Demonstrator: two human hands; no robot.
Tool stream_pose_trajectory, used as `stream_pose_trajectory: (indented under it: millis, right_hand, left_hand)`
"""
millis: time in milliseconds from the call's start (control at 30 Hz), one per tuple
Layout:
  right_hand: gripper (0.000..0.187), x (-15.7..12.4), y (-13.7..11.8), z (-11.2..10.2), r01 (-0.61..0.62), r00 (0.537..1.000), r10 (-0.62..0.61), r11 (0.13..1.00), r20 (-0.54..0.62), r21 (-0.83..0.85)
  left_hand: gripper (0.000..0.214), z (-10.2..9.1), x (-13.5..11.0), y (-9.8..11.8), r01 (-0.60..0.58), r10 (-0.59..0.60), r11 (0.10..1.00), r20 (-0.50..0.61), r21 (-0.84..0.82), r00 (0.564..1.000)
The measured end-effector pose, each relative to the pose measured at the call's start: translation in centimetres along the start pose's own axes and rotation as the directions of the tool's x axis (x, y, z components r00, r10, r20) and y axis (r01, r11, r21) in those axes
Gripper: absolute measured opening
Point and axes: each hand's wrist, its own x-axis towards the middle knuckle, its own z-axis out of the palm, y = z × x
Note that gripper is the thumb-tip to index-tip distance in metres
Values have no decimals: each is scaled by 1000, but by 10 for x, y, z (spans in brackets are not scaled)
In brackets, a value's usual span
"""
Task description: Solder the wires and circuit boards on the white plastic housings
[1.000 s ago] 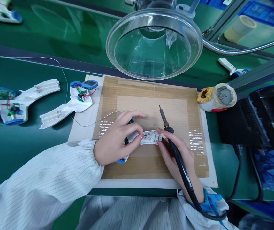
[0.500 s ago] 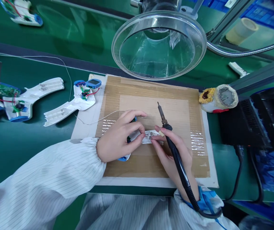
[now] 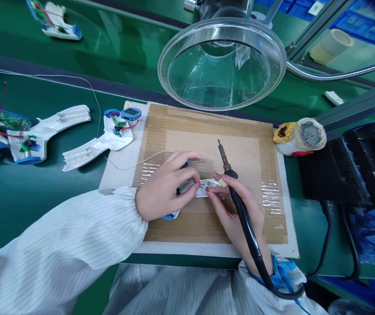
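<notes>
White plastic housing strip point(image 3: 209, 188) gripped by left fingers point(image 3: 182, 173), right fingers point(image 3: 222, 178) pinching a soldering iron point(image 3: 244, 218)

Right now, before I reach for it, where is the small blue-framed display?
The small blue-framed display sits at the cardboard mat's far left corner in the head view, by the white plastic housing, beyond the left hand.

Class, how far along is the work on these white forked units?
Done: the forked unit beside the cardboard mat carries a board and red wires. In hand: the left hand grips another unit; the right hand holds a soldering iron. Remaining: perhaps that unit's contacts.
</notes>
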Motion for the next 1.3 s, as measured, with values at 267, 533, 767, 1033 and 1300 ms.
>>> stream_pose_trajectory:
  millis: [267,533,767,1033,1300]
  right_hand:
    - [55,-2,2,2,-40,999,40,999,19,11]
    - [55,-1,3,3,-33,999,32,999,15,24]
    - [33,-5,-1,-8,-113,990,114,993,-84,11]
    - [19,-11,12,-32,-75,955,110,988,-275,134]
    - [18,-12,12,-29,-82,967,117,984,-227,158]
  left_hand:
    - [20,-3,0,-3,-70,71,992,-6,103,997]
    - [21,0,2,9,-6,10,996,-47,94,999]
    - [21,9,2,11,48,-46,999,-93,23,995]
    - [22,6,2,10,56,-55,998,-80,16,995]
    - [20,9,1,9,18,-13,999,-121,46,993]
